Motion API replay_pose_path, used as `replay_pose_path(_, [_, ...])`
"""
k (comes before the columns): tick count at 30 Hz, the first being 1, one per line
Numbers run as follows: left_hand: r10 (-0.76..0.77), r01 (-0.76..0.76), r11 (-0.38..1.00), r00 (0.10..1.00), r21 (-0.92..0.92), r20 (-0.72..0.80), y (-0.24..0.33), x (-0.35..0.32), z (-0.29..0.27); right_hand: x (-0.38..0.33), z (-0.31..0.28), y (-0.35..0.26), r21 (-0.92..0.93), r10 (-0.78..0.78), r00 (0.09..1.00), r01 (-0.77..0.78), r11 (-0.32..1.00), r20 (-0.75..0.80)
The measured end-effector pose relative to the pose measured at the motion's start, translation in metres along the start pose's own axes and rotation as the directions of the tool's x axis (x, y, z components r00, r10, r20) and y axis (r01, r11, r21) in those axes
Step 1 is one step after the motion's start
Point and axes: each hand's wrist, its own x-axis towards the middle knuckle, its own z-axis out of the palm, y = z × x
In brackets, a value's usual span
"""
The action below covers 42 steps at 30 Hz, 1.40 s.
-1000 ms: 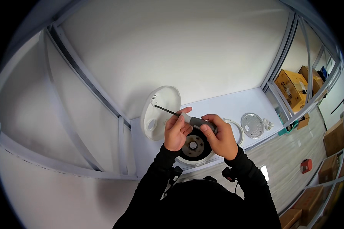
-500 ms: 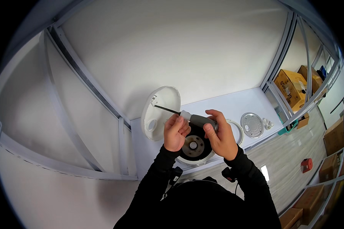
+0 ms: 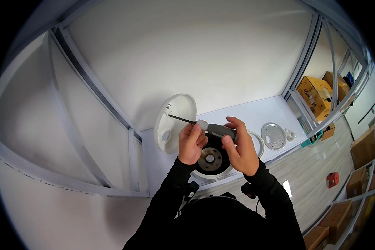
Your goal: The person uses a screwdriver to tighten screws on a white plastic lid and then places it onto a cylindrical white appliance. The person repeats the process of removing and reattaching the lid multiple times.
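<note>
A screwdriver with a grey handle, pale collar and long dark shaft is in my hands. My right hand wraps round the handle, thumb along its near side. The fingers of my left hand close at the collar, where the shaft begins. The shaft's tip meets or lies just in front of the inner side of a raised white lid, near a small recess. Below my hands is the rice cooker body, white-rimmed, with a round metal heating plate in its dark inside. My hands partly hide it.
A white ring lies right of the cooker. Beyond it are a round perforated metal plate and several small white parts on the white table. Metal frame posts flank the table. Cardboard boxes stand at the right.
Almost nothing differs. Both hands keep their hold on the screwdriver, and its tip stays at the same spot on the lid. The view has shifted very slightly.
</note>
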Motion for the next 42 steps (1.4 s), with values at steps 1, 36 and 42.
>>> replay_pose_path(1, [-0.003,0.003,1.000,1.000,0.007,0.004,0.003,-0.001,0.002,0.001,-0.004,-0.002,-0.002,0.127,0.991,-0.127,0.992,0.049])
replay_pose_path(36, [-0.145,0.143,0.989,0.988,0.030,0.053,0.008,-0.003,-0.010,-0.011,0.017,0.007,-0.031,-0.132,0.987,0.129,0.991,-0.093])
replay_pose_path(42, [-0.127,0.135,0.990,0.978,-0.036,0.168,0.011,-0.003,-0.016,-0.011,0.015,0.012,-0.056,-0.049,0.997,0.046,0.997,-0.056])
